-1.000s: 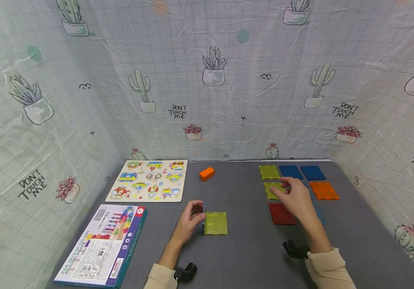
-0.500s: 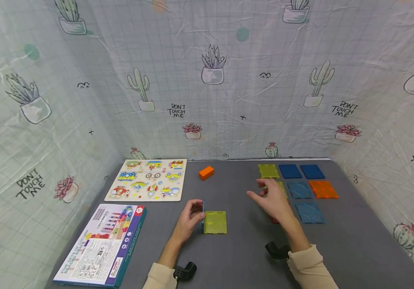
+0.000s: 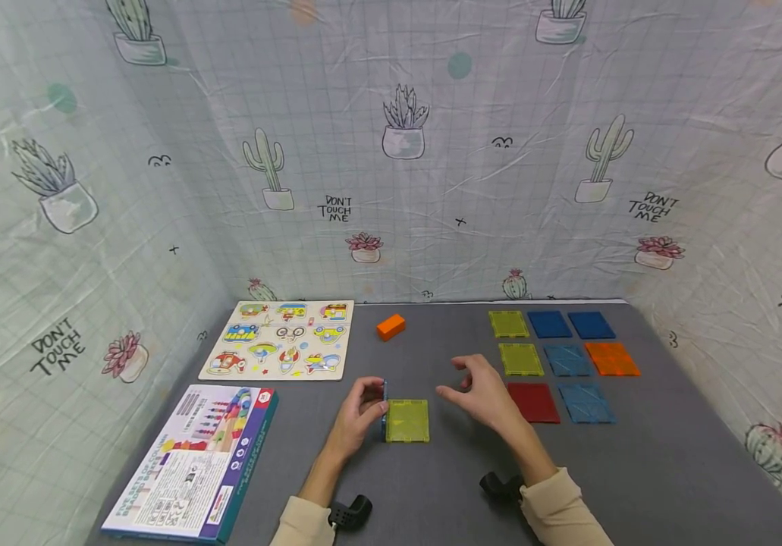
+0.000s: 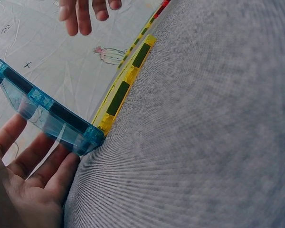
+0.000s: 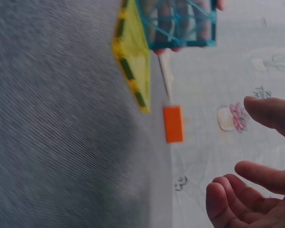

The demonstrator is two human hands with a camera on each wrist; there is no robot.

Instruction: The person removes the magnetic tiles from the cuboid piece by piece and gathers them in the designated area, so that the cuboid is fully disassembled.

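Observation:
My left hand (image 3: 356, 413) grips a clear light-blue magnetic tile (image 4: 47, 111) that stands on edge. Its lower edge meets the left side of a yellow magnetic tile (image 3: 407, 421) lying flat on the grey table. The right wrist view shows the standing blue tile (image 5: 178, 21) with my left fingers behind it. To the right of the yellow tile, my right hand (image 3: 482, 394) hovers over the table, thumb and fingers apart with nothing between them. Close by its wrist lies a flat red tile (image 3: 534, 403).
Flat tiles fill the right side: yellow tiles (image 3: 520, 359), dark-blue tiles (image 3: 549, 324), light-blue tiles (image 3: 585, 403) and an orange tile (image 3: 612, 359). An orange block (image 3: 391, 327) sits at the back. On the left are a picture puzzle board (image 3: 277, 341) and a printed box (image 3: 193, 462).
My right hand has moved left and towards me, from over the tiles on the right to near the flat yellow tile. My left hand keeps holding the blue tile in place.

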